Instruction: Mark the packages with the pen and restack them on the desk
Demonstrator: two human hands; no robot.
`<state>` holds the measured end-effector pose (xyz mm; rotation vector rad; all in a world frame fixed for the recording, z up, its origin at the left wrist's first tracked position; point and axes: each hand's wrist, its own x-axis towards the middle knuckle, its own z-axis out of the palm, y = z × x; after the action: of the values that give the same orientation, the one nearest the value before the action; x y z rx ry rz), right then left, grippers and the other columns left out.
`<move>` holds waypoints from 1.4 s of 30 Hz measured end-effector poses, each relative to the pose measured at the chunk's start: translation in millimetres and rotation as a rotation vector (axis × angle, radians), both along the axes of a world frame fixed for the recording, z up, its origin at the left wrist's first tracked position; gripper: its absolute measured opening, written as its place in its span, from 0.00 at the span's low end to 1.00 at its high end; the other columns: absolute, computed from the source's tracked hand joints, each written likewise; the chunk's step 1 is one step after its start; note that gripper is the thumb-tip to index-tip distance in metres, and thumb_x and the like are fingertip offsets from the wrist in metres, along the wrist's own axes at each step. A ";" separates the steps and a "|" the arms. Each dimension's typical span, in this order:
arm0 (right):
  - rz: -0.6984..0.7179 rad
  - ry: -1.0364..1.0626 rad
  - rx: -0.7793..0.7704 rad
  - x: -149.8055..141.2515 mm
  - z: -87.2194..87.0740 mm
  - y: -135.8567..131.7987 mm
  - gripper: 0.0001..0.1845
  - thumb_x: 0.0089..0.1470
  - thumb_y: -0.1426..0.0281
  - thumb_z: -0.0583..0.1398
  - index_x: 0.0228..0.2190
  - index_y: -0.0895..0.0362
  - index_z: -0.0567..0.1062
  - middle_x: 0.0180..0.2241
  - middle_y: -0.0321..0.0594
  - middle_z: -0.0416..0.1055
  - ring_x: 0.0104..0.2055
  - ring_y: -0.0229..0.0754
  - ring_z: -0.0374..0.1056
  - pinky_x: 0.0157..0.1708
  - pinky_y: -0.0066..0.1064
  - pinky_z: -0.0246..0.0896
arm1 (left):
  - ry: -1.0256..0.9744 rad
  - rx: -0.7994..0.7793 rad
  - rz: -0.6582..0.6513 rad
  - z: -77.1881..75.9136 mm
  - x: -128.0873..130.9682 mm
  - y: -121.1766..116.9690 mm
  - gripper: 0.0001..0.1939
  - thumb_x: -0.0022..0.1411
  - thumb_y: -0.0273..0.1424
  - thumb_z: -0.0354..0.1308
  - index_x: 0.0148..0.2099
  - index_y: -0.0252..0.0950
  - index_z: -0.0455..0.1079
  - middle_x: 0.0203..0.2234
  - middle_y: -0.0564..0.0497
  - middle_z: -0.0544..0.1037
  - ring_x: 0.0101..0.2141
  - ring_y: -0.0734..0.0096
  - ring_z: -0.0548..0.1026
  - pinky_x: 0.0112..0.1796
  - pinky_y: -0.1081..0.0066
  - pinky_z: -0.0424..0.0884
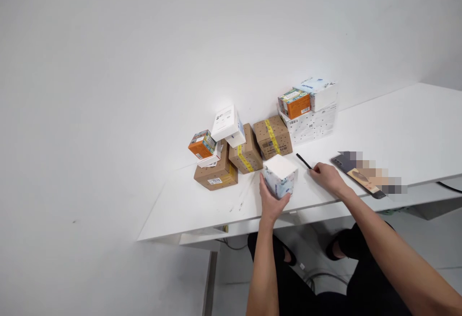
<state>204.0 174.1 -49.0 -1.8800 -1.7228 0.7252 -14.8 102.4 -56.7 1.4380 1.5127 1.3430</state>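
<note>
My left hand [271,204] is wrapped round the near side of a small white box [280,174] with a pale blue print, thumb on one side and fingers on the other. The box stands near the front edge of the white table [184,205], its plain white top facing up. To the right of it, my right hand [327,177] pinches one end of a slim black pen [303,160]. The pen points away to the left, apart from the box. Just right of that hand lies a flat dark thing like a phone [355,175], partly pixelated.
Brown cartons with yellow tape [272,135] line the wall. An orange box [202,145] and a white box [228,123] are stacked on the left ones. At the back right, a white dotted carton [314,126] carries another orange box [294,104] and a blue-white box [321,95].
</note>
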 end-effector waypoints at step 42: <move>0.296 0.673 0.135 -68.8 39.6 -0.8 0.15 0.54 0.59 0.53 0.22 0.55 0.65 0.19 0.32 0.63 0.20 0.34 0.55 0.21 0.27 0.51 | -0.317 -0.034 0.006 -18.1 -5.7 22.4 0.34 0.54 0.32 0.59 0.62 0.41 0.53 0.48 0.46 0.66 0.43 0.66 0.72 0.44 0.67 0.69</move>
<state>135.2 173.3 -9.4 -1.1085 -1.5496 1.1591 -20.4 124.8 -74.7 1.1367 1.3252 1.4632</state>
